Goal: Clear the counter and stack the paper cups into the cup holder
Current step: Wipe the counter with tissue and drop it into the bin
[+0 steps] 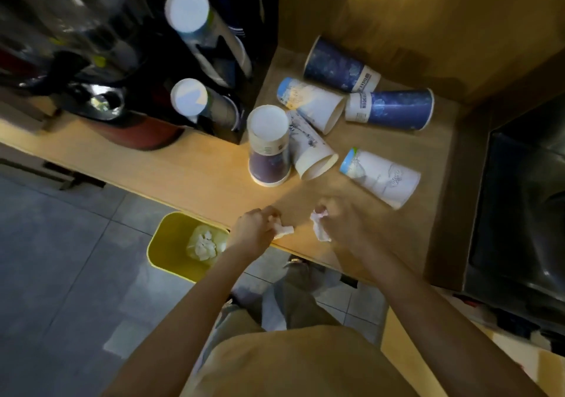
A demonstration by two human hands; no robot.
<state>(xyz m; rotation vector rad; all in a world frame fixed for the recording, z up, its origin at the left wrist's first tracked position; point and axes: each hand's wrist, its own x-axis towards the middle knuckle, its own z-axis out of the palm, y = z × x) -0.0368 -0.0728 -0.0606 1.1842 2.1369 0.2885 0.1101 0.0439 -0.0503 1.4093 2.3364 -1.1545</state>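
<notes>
Several paper cups lie on the wooden counter [198,179]: two blue ones [339,66] [394,109] on their sides at the back, three white ones [308,103] [312,148] [382,176] on their sides, and one cup [269,145] standing upside down. The black cup holder [232,69] at the left holds two stacks of cups [195,20] [192,99]. My left hand [253,228] is shut on a crumpled white tissue [282,230] at the counter's front edge. My right hand [342,222] grips another crumpled tissue [319,228] beside it.
A yellow bin [165,243] with white tissue scraps stands on the grey tiled floor below the counter edge. A dark appliance [101,90] sits left of the holder. A wooden wall bounds the back, and a dark steel sink [519,213] is at the right.
</notes>
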